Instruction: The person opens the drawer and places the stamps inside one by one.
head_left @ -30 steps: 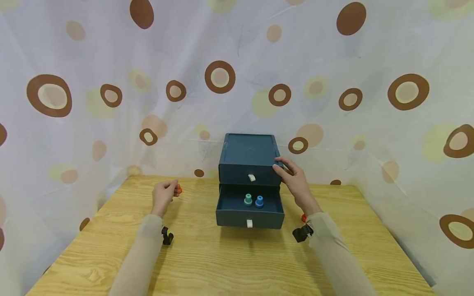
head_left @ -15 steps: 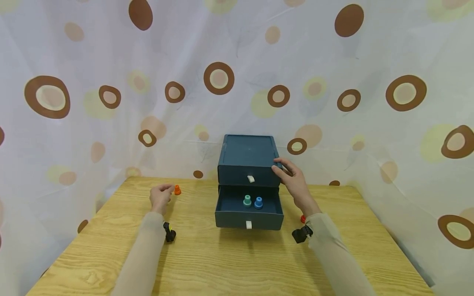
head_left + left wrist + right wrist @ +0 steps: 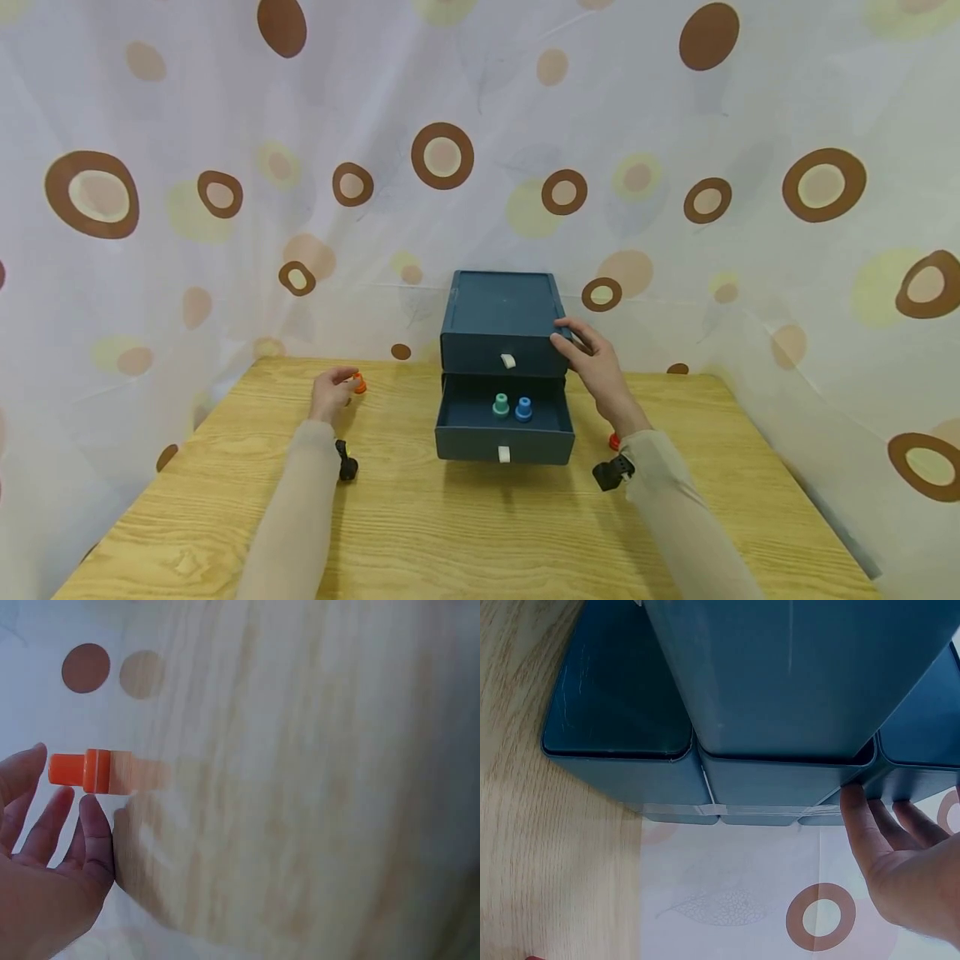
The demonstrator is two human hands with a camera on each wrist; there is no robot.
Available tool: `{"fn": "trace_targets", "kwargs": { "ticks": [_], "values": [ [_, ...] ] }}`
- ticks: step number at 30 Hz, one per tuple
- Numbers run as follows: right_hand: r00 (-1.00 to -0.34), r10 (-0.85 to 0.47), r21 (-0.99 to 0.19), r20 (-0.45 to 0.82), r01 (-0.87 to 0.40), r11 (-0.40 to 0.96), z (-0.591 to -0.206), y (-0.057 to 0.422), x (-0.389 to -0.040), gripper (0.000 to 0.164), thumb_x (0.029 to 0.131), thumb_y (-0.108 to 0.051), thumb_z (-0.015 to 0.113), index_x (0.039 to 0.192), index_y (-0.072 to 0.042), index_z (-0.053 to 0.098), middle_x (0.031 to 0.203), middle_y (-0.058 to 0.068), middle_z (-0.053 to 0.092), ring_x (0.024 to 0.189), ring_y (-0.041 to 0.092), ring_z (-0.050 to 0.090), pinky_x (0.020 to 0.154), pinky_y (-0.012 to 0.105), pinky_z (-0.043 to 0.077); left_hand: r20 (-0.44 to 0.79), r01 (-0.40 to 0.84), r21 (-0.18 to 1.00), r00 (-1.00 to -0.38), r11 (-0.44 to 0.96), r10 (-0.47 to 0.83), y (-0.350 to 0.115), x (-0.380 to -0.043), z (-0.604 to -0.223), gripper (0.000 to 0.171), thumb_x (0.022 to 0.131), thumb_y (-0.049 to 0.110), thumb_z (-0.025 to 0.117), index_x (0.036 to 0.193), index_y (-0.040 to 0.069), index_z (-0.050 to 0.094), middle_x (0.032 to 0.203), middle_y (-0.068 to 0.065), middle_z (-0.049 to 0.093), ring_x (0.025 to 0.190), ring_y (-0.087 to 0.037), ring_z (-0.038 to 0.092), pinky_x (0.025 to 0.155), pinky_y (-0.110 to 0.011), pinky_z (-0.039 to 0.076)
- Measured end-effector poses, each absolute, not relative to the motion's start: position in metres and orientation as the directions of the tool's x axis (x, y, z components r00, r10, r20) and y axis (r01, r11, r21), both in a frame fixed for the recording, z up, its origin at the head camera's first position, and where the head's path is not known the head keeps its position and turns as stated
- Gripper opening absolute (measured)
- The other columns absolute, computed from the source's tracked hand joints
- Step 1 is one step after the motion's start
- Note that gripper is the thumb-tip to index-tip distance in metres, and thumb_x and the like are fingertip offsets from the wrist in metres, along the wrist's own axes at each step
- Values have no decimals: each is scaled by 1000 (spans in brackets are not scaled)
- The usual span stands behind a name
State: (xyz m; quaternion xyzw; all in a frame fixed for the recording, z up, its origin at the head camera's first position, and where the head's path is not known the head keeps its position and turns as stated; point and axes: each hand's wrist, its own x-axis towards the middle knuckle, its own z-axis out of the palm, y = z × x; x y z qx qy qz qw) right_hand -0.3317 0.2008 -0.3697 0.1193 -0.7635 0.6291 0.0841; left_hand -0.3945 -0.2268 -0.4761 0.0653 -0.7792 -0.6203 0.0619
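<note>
Cabinet, dark blue, with two drawers, stands at the middle of the worktop's far edge. Its upper drawer is closed. Its lower drawer is pulled out, with a small green piece and a blue piece upright inside it, side by side.

Towards the worktop's far left corner sits an orange piece, stepped like a little cap. The person's left grip, a bare hand, is right beside it, thumb and fingers parted; it is not holding the piece, and from here I cannot tell whether a fingertip touches it. The right grip rests against the cabinet's front right corner, fingers spread, touching rather than clasping. A red piece is on the worktop right of the cabinet, partly hidden by the right wrist.

The work looks about halfway to me: the lower drawer is open and two pieces are in it, leaving the orange and red ones outside and the drawer not yet closed.
</note>
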Motion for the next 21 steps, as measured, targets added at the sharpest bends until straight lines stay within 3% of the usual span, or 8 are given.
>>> {"fn": "trace_targets", "kwargs": {
  "ticks": [4, 8, 13, 17, 21],
  "values": [
    [-956, -77, -940, 282, -291, 178, -369, 200, -331, 52, 97, -42, 60, 139, -15, 51, 161, 2, 28, 147, 32, 30, 110, 59, 35, -3, -44, 967, -987, 250, -159, -227, -399, -477, 42, 99, 6, 54, 140, -4, 47, 143, -25, 46, 120, -37, 52, 80, -34, 45],
    [-956, -75, -939, 284, -293, 179, -369, 200, -330, 52, 96, -43, 61, 138, -15, 51, 160, 2, 28, 146, 32, 31, 110, 58, 36, -23, -66, 960, -987, 270, -160, -228, -402, -479, 41, 97, 6, 58, 136, -3, 51, 136, -24, 51, 101, -31, 56, 71, -29, 43],
    [-958, -69, -941, 279, -287, 181, -369, 200, -331, 52, 96, -45, 61, 138, -16, 52, 160, 2, 29, 146, 32, 31, 110, 58, 36, -38, -87, 956, -983, 280, -177, -229, -403, -479, 31, 93, 5, 63, 122, -3, 58, 113, -16, 61, 75, -21, 50, 65, -31, 43],
    [-956, -69, -939, 284, -292, 180, -369, 200, -331, 51, 96, -43, 61, 139, -16, 51, 160, 3, 28, 147, 32, 30, 110, 58, 36, -45, -92, 961, -983, 261, -180, -228, -402, -477, 23, 90, 4, 68, 112, -2, 62, 99, -11, 66, 67, -17, 51, 61, -30, 45],
    [-956, -71, -939, 285, -294, 180, -370, 200, -331, 50, 97, -42, 60, 139, -16, 51, 160, 3, 28, 147, 32, 30, 110, 58, 35, -49, -88, 964, -986, 250, -158, -226, -398, -475, 21, 90, 4, 68, 110, -2, 61, 98, -10, 67, 62, -15, 51, 57, -30, 45]
  ]
}}
